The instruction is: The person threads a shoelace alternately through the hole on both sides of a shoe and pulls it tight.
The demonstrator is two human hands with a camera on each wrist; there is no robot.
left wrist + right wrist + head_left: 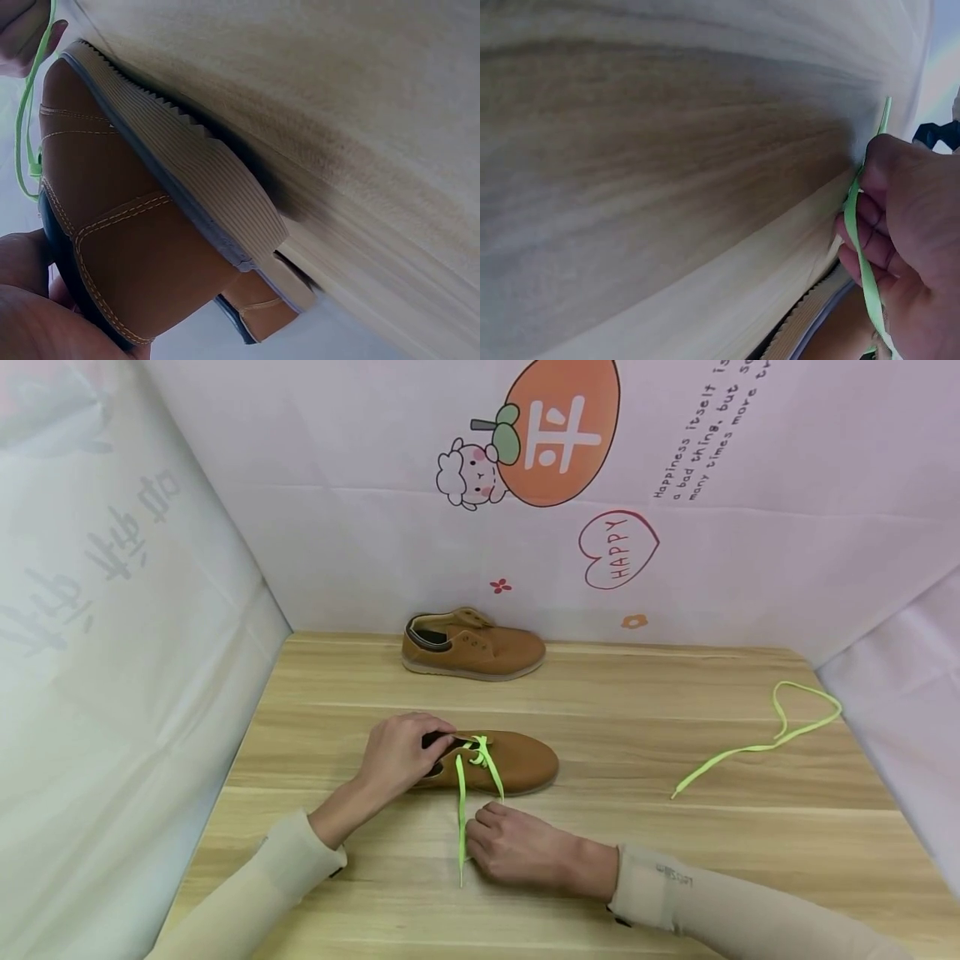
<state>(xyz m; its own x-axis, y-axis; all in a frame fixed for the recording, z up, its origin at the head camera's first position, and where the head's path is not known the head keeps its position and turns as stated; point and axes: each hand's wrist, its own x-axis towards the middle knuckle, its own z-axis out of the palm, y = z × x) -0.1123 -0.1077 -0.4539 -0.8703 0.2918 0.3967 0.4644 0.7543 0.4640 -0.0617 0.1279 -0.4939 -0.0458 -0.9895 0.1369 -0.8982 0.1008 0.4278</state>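
Observation:
A brown shoe (525, 762) lies on the wooden table with its toe to the right, and a yellow-green lace (461, 810) is threaded through its eyelets. My left hand (399, 752) grips the shoe around its opening, thumb near the tongue. In the left wrist view the shoe's side (142, 247) fills the middle, with the left hand (34, 300) at its collar. My right hand (525, 852), just in front of the shoe, has its fingers curled on a lace end. The right wrist view shows the lace (866, 277) running along the right hand's (922, 232) curled fingers.
A second brown shoe (510, 650), its eyelets unlaced, stands at the table's back edge by the printed cloth wall. Another yellow-green lace (738, 750) lies loosely curved on the right side of the table (637, 893). White cloth walls rise at left and right.

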